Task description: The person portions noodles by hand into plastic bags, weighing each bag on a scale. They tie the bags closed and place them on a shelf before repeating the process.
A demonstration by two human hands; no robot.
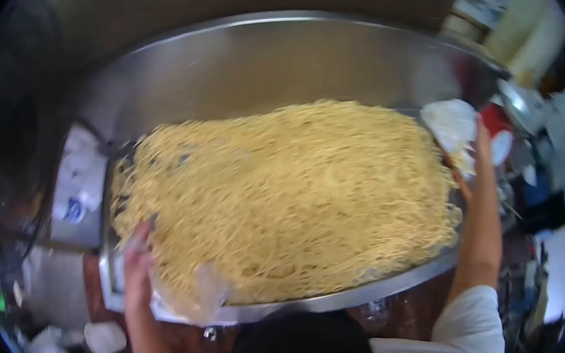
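Observation:
A broad mass of thin yellow noodles [298, 195] fills a large metal tray [276, 309] in front of me. At the tray's left side, my left hand [137, 257] is closed and smeared by motion, with a clear plastic bag [210, 291] hanging from it over the near-left edge of the noodles. On the right, my right hand [480, 145] grips a whitish plastic bag [450, 123] beside the noodles; a few yellowish strands show below it. Its fingers are partly hidden behind the bag.
A high metal back wall [270, 60] rises behind the noodles. A red container [496, 123] and a metal bowl [522, 106] stand beyond my right hand. White bags [53, 352] lie low on the left, and a white packet with blue print [78, 181] sits left of the tray.

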